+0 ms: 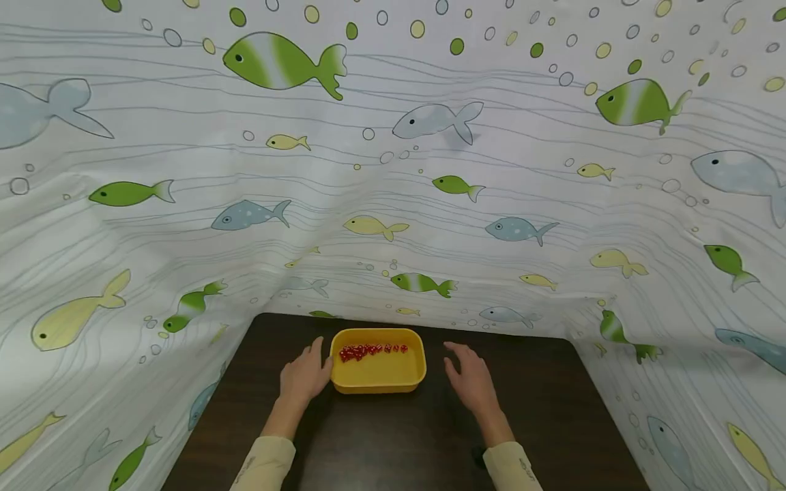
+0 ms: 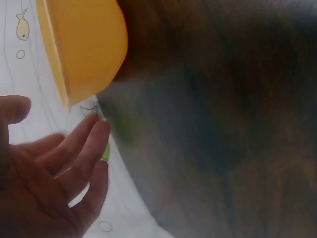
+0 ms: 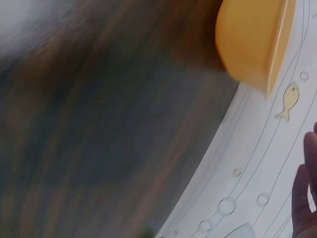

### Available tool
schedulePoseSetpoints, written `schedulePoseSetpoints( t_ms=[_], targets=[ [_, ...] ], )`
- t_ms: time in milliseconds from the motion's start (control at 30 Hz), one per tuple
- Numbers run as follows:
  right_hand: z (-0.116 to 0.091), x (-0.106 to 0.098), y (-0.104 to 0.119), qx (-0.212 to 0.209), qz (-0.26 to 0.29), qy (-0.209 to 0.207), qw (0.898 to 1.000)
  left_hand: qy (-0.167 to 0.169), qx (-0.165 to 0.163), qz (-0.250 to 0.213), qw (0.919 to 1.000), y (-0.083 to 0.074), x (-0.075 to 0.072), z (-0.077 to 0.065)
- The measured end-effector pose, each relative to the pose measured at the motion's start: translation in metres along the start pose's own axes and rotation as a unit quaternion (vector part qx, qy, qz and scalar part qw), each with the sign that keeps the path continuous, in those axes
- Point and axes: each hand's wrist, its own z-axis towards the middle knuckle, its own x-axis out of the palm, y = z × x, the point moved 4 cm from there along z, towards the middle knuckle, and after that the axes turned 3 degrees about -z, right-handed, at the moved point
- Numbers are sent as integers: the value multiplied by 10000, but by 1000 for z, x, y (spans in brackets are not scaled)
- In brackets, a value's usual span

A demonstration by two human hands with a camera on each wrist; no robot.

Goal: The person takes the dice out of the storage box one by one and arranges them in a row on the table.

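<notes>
On the dark table sits a yellow tray (image 1: 379, 376) with several red dice (image 1: 359, 352) grouped along its far side. My left hand (image 1: 305, 373) is at the tray's left side in the head view, its fingers relaxed and nothing held; whether it touches the rim I cannot tell. In the left wrist view the left hand (image 2: 59, 173) has loosely bent fingers, apart from the yellow tray (image 2: 89, 44). To the right of the tray, with a gap, my right hand (image 1: 473, 379) hovers with relaxed fingers and holds nothing. Only some fingertips (image 3: 300, 193) show in the right wrist view.
The dark wooden table (image 1: 381, 443) extends around the tray. A white cloth (image 1: 368, 170) printed with fish and bubbles rises behind the table and along both sides.
</notes>
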Motion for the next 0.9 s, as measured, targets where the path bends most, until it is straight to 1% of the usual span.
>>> schedulePoseSetpoints(
  t_ms=[133, 200, 300, 400, 467, 600, 700, 767, 833, 900],
  targets=[
    [5, 10, 16, 66, 310, 382, 9988, 435, -349, -349, 9978, 11, 15, -5],
    [11, 16, 24, 22, 305, 501, 9983, 544, -396, -485, 9966, 13, 21, -6],
    [22, 24, 36, -83, 279, 709, 9971, 613, -435, -617, 9953, 14, 25, -5],
    [37, 34, 48, -233, 242, 945, 9950, 591, -530, -717, 9943, 14, 26, -2],
    [45, 40, 55, -414, 130, 1036, 9937, 547, -565, -795, 9937, 12, 25, -3],
    [62, 53, 64, -683, -340, 1130, 9907, 464, -564, -870, 9935, 8, 27, -2],
    [70, 69, 70, -828, -782, 1320, 9847, 445, -599, -826, 9938, 6, 31, -2],
    [74, 81, 73, -944, -1176, 1360, 9792, 440, -631, -816, 9937, 5, 34, -4],
    [75, 89, 77, -865, -1507, 1255, 9768, 439, -646, -845, 9934, 5, 36, -5],
    [76, 95, 81, -620, -1818, 1079, 9754, 440, -648, -869, 9931, 5, 38, -6]
  ],
)
